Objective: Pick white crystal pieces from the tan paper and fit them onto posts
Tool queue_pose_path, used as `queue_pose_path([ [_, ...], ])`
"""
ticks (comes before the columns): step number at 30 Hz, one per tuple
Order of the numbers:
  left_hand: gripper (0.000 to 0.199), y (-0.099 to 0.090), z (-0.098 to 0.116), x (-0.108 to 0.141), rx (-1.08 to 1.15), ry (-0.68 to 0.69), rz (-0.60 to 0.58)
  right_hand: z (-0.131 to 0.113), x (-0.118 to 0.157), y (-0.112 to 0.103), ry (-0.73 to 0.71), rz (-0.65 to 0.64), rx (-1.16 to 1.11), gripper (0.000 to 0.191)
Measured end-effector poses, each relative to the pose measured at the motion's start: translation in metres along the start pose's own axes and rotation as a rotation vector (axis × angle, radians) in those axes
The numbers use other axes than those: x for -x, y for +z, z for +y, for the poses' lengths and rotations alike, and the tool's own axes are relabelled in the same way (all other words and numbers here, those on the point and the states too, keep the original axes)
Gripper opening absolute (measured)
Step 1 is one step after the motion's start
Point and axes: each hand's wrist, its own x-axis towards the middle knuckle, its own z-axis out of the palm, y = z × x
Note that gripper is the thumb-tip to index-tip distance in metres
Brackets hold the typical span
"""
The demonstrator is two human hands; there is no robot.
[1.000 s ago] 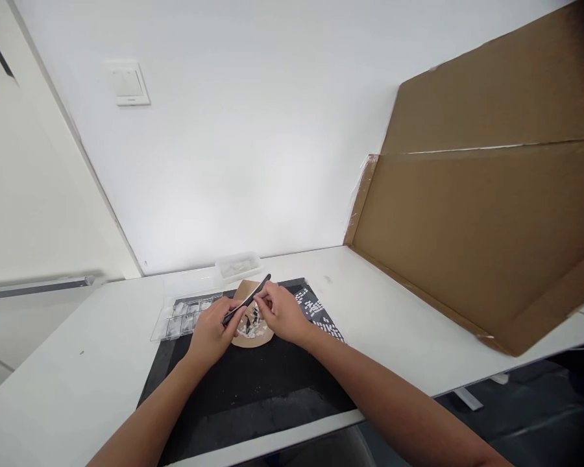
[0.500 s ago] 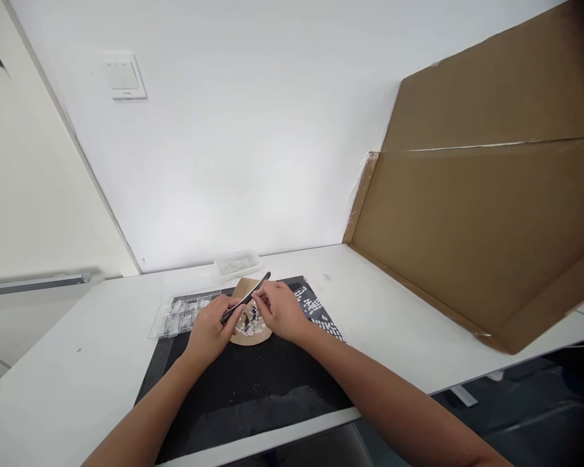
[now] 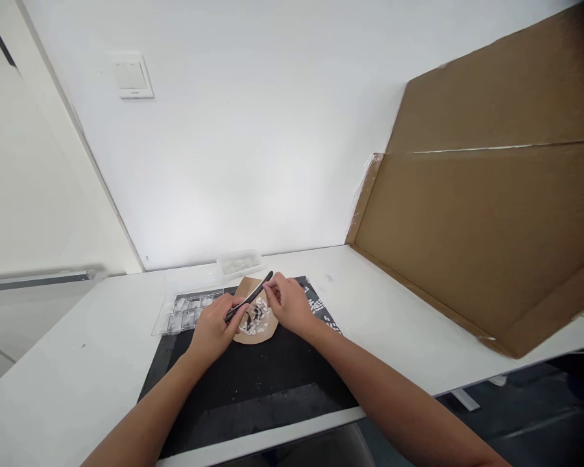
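A slim black stick-like tool (image 3: 257, 290) slants up to the right, held in the fingers of my left hand (image 3: 218, 326). My right hand (image 3: 291, 305) is pinched near the tool's upper end; anything between its fingertips is too small to make out. Under both hands lies a brown paper piece (image 3: 248, 338) with small white bits (image 3: 259, 319) and black shapes on it. The paper rests on a black mat (image 3: 253, 389). Part of the paper is hidden by my left fingers.
Left of the paper is a clear compartment case (image 3: 182, 314); behind it, a translucent tray (image 3: 240, 263). Small white pieces (image 3: 316, 305) lie on a dark sheet at the mat's right. A large cardboard box (image 3: 477, 227) stands on the white table (image 3: 389, 324) against the wall.
My right hand has drawn slightly right, uncovering more of the white bits on the paper. The whole view has shifted a little.
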Motion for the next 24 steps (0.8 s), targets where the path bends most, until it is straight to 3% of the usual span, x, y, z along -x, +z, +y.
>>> queue_pose_path([
  [3, 0.02, -0.001, 0.0, 0.0, -0.003, -0.001, 0.011, -0.013, 0.005, 0.007, -0.099, -0.028, 0.01, 0.015],
  [6, 0.02, -0.002, 0.0, -0.001, -0.008, 0.001, 0.018, -0.016, 0.005, 0.007, -0.095, 0.005, 0.027, 0.014],
  [10, 0.021, -0.001, 0.0, -0.001, -0.008, 0.01, 0.006, 0.002, -0.002, 0.0, 0.02, 0.064, 0.028, 0.014],
  [14, 0.019, 0.0, 0.001, 0.0, -0.007, 0.023, 0.002, 0.014, -0.005, -0.002, 0.032, 0.084, 0.016, 0.014],
  [21, 0.021, -0.002, 0.0, -0.001, -0.015, 0.027, -0.002, -0.011, 0.004, 0.006, -0.099, -0.015, -0.004, 0.012],
  [24, 0.021, -0.003, 0.001, -0.001, -0.023, 0.026, -0.005, -0.01, 0.003, 0.004, -0.058, 0.02, 0.015, 0.012],
])
